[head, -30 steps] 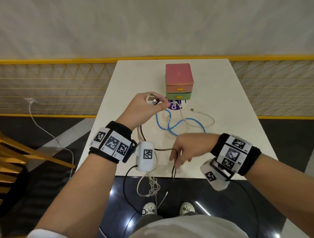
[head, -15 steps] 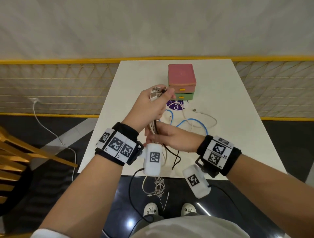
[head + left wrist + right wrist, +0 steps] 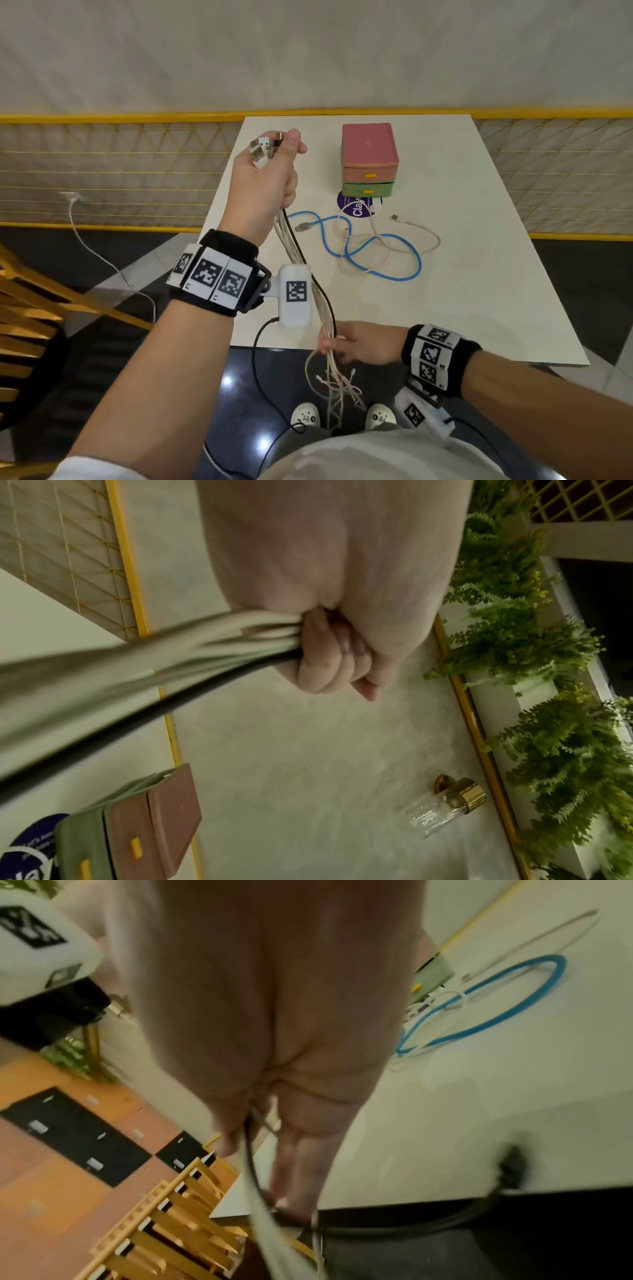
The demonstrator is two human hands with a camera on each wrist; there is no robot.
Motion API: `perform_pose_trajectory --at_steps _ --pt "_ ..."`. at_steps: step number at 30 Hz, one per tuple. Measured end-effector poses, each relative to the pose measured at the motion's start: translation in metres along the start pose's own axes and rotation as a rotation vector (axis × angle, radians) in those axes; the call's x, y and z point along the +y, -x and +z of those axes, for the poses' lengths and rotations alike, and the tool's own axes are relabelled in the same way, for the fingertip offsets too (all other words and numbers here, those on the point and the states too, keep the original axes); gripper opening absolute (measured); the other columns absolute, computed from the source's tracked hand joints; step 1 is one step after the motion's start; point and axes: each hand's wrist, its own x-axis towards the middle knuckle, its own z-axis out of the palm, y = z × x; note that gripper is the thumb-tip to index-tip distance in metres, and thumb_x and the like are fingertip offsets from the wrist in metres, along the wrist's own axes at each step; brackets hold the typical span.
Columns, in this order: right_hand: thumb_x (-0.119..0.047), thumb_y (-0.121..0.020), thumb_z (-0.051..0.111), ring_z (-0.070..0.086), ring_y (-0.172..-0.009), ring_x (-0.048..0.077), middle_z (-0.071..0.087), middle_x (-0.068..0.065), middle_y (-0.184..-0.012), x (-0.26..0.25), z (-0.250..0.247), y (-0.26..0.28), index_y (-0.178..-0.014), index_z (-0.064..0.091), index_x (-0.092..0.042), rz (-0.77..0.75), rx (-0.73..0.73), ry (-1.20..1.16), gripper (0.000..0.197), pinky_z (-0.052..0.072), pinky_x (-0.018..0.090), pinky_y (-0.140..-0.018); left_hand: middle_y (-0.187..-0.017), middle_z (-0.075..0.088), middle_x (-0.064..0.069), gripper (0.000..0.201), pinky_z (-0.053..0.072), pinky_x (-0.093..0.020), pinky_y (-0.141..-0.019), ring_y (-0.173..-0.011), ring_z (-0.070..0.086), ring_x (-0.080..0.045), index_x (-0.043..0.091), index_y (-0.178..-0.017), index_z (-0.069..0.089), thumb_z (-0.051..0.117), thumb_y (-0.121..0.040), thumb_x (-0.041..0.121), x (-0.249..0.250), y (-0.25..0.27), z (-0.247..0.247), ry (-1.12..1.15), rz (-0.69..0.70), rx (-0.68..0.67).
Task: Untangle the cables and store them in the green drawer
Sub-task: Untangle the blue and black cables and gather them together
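A person stands at a white table (image 3: 479, 240), part-way through sorting a set of charging cables. At left, a stray white lead (image 3: 102, 253) trails across the floor beside a yellow wooden frame (image 3: 41, 308). The left hand (image 3: 263, 185) is raised over the table's left edge, fist clenched around a bundle of cables (image 3: 308, 267), mostly white with one black, their plugs (image 3: 265, 150) fanned out above the knuckles. The bundle runs straight down past the wrist-mounted camera to the right hand (image 3: 356, 347), held low at the table's near edge, where the fingers are curled about the strands; how firmly they pinch cannot be told from the blurred wrist view. Below that hand the loose ends (image 3: 342, 387) hang in a ragged tassel toward the floor.

Further right, a blue cable (image 3: 380, 253) and another white cable (image 3: 411, 240) lie looped over each other on the table, untouched and apparently not yet separated. Behind them sits a small drawer unit (image 3: 370, 150), pink on top, with the green drawer (image 3: 368, 189) at the bottom and closed. Judging by this, one batch is gathered and straightened, but nothing has been stored: the drawer must be opened, the held bundle put in, and the pair on the table untangled and stowed.
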Motion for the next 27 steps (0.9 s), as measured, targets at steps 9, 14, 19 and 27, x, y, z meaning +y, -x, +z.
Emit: perform_pose_trajectory --at_steps 9,14,19,27 --pt "-0.024 -0.101 0.036 0.051 -0.074 0.01 0.062 0.004 -0.09 -0.001 -0.011 -0.007 -0.097 0.053 -0.012 0.075 -0.187 -0.004 0.022 0.044 0.022 -0.075 -0.044 0.028 0.013 0.026 0.018 -0.018 -0.039 -0.039 0.02 -0.007 0.017 -0.078 0.056 0.052 -0.101 0.027 0.0 0.002 -0.002 -0.024 0.01 -0.01" --pt "-0.022 -0.098 0.045 0.053 -0.081 0.008 0.06 0.004 -0.099 0.01 -0.026 -0.014 -0.106 0.056 -0.007 0.008 0.08 0.029 0.02 0.041 0.016 -0.078 -0.045 0.028 0.013 0.026 0.019 -0.018 -0.039 -0.039 0.02 -0.007 0.017 -0.078 0.056 0.052 -0.101 0.028 0.001 0.0 -0.003 -0.017 0.017 -0.016" --pt "0.012 -0.083 0.042 0.056 -0.099 0.009 0.055 -0.001 -0.118 0.02 -0.041 -0.02 -0.125 0.048 -0.015 0.047 -0.027 0.148 0.051 0.041 0.009 -0.073 -0.045 0.028 0.012 0.026 0.02 -0.018 -0.04 -0.041 0.021 -0.008 0.019 -0.077 0.058 0.053 -0.1 0.028 -0.006 0.001 -0.002 -0.044 -0.003 -0.035" --pt "-0.009 -0.09 0.046 0.055 -0.088 0.017 0.059 0.004 -0.108 0.045 -0.087 -0.034 -0.101 0.062 -0.015 0.21 0.591 0.377 0.02 0.043 0.025 -0.077 -0.051 0.026 0.01 0.013 0.023 -0.019 -0.041 -0.045 0.02 -0.011 0.024 -0.099 0.064 0.051 -0.101 0.026 -0.019 0.008 -0.002 -0.103 0.016 -0.125"
